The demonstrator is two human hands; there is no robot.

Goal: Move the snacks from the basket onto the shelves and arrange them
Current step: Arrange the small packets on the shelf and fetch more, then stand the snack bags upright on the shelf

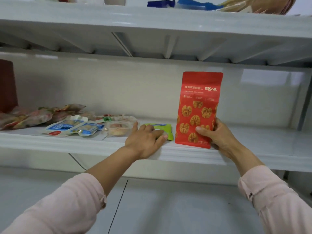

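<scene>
Head view: green packet (166, 128) half under left hand (145, 141)

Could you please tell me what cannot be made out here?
Head view:
green packet, mostly covered by the left hand; grip or press unclear.
upper-shelf bags, cut off by the top edge.
dark red object, cut off by the left edge.
red walnut pouch small print, blurred.
</scene>
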